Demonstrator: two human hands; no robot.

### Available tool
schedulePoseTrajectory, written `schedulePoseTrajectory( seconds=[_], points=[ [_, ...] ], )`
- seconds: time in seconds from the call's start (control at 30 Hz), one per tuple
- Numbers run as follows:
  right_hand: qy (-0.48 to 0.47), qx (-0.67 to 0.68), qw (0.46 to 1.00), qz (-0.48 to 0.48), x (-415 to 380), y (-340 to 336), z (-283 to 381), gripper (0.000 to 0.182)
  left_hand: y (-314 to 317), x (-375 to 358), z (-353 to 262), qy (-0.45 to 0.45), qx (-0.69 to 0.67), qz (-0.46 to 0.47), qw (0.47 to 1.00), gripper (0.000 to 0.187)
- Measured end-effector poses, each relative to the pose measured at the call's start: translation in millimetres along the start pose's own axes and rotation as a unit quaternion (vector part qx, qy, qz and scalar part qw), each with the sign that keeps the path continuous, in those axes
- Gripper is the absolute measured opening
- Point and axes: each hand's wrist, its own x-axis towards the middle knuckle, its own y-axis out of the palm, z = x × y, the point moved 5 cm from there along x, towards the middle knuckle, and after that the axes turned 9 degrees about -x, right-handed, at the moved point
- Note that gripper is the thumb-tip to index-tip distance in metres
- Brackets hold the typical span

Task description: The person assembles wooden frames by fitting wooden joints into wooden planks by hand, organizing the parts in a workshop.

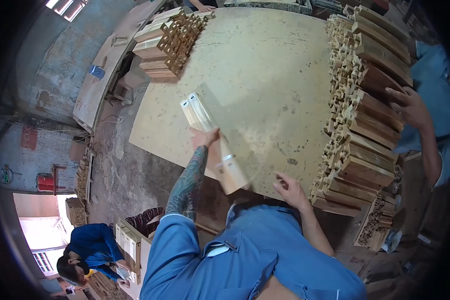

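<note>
Two pale wooden bars lie side by side, slanting across the near part of the table. Small dark slots show at their far ends, with similar marks near the close end. My left hand is wrapped over the middle of the bars, holding them from above. The near end of the bars reaches past the table's front edge. My right hand is off the bars, at the front edge to their right, its fingers apart and slightly bent with nothing in them.
A big plywood tabletop spreads before me. Wooden pieces are stacked along its right side and far left corner. A person in blue touches the right stack. Another person works at lower left; a hand shows beyond the table.
</note>
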Motion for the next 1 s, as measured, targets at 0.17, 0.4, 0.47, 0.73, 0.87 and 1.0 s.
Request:
schedulePoseTrajectory(
  seconds=[0.17,0.4,0.47,0.73,0.87,1.0],
  points=[
    [0.070,0.167,0.967,-0.180,58.8,15.5,-41.9,0.066,19.1,24.0,2.0,0.116,-0.255,0.060,0.958,0.119],
    [0.125,0.243,0.911,-0.308,85.7,29.0,-11.0,0.069,-60.9,140.2,-11.6,0.299,-0.204,0.020,0.932,0.081],
    [0.134,0.225,0.905,-0.335,97.2,32.2,-0.4,0.071,-52.8,162.1,-28.8,0.248,-0.298,0.145,0.910,0.076],
    [0.089,0.106,0.912,-0.387,192.3,-27.1,9.5,0.076,-24.2,191.9,-30.4,0.126,-0.475,0.382,0.783,0.071],
    [0.113,0.077,0.882,-0.452,183.3,-22.1,-10.3,0.074,-16.3,209.7,9.1,0.105,-0.511,0.423,0.741,0.081],
    [0.111,0.118,0.879,-0.449,141.1,14.6,5.3,0.074,-40.7,179.4,49.7,0.142,-0.476,0.401,0.770,0.079]
  ],
)
